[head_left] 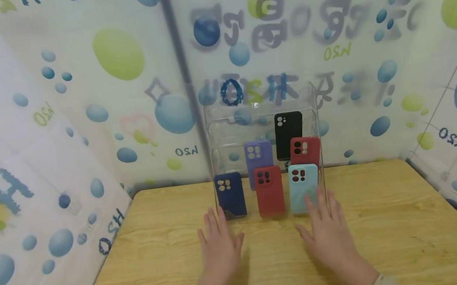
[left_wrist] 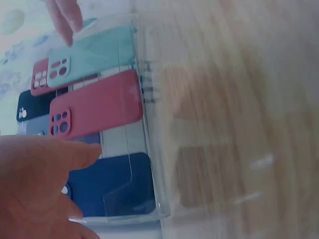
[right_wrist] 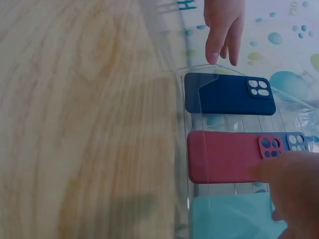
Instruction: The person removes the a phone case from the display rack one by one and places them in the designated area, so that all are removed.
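Observation:
A clear tiered display stand (head_left: 225, 120) holds several phone cases upright at the table's back. In its front row stand a dark blue case (head_left: 230, 194), a red case (head_left: 270, 196) and a light blue case (head_left: 300, 193). Behind them are a purple case (head_left: 259, 157), a second red case (head_left: 311, 147) and, highest, a black case (head_left: 289, 134). My left hand (head_left: 220, 253), fingers straight and spread, is at the stand's lower left corner by the dark blue case. My right hand (head_left: 330, 238), also spread, overlaps the light blue case's lower part. Neither hand holds anything.
The stand is on a wooden table (head_left: 160, 251) near its back edge. A patterned sheet (head_left: 126, 108) with bubbles and letters hangs close behind, and similar sheets flank the left and right sides. A dark vertical pole (head_left: 180, 46) shows behind the stand's left side.

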Demonstrator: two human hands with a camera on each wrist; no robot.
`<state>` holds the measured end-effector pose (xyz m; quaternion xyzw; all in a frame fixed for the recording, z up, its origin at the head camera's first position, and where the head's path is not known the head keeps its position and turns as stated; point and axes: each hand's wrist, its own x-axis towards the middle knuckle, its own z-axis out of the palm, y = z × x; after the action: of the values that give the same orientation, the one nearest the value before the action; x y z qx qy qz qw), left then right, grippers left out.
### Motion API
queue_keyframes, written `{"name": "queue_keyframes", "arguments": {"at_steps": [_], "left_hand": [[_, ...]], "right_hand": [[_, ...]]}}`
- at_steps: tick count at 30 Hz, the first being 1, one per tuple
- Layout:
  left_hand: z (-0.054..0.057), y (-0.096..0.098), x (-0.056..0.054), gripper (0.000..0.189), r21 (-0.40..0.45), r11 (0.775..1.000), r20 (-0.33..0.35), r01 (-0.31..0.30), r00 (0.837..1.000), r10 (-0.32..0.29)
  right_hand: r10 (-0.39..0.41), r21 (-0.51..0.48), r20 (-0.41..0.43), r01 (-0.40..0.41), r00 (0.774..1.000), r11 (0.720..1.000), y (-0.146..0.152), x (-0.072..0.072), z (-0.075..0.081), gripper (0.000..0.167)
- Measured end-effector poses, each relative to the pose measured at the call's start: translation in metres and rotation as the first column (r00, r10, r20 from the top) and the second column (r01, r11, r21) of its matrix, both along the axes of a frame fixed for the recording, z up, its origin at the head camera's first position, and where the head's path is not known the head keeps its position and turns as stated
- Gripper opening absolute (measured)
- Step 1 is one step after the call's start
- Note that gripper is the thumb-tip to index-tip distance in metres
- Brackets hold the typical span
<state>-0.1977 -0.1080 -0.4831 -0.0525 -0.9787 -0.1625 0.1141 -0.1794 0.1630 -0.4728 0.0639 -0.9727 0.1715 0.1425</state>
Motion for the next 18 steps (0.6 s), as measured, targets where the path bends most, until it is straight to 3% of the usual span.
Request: {"name": "queue_keyframes", "arguments": {"at_steps": [4, 10, 15, 18], "left_hand": [[0.000, -0.009, -0.013, 0.081, 0.018, 1.000, -0.074, -0.023, 0.997, 0.025], [0.004, -0.021, -0.032, 0.069, 0.100, 0.995, -0.211, -0.017, 0.977, 0.038], [0.005, -0.024, -0.043, 0.058, 0.168, 0.985, -0.192, -0.027, 0.980, 0.060], [0.004, -0.026, -0.049, 0.052, 0.186, 0.981, -0.160, -0.049, 0.984, 0.079]], "right_hand": [[-0.004, 0.007, -0.119, 0.005, 0.993, 1.000, 0.006, -0.009, 0.008, 0.074], [-0.011, 0.028, -0.306, 0.020, 0.952, 0.999, 0.016, -0.025, 0.020, 0.066], [-0.026, 0.016, -0.384, 0.035, 0.923, 0.999, 0.020, -0.037, 0.023, 0.062], [-0.033, 0.005, -0.396, 0.038, 0.918, 0.999, 0.021, -0.042, 0.023, 0.061]]}}
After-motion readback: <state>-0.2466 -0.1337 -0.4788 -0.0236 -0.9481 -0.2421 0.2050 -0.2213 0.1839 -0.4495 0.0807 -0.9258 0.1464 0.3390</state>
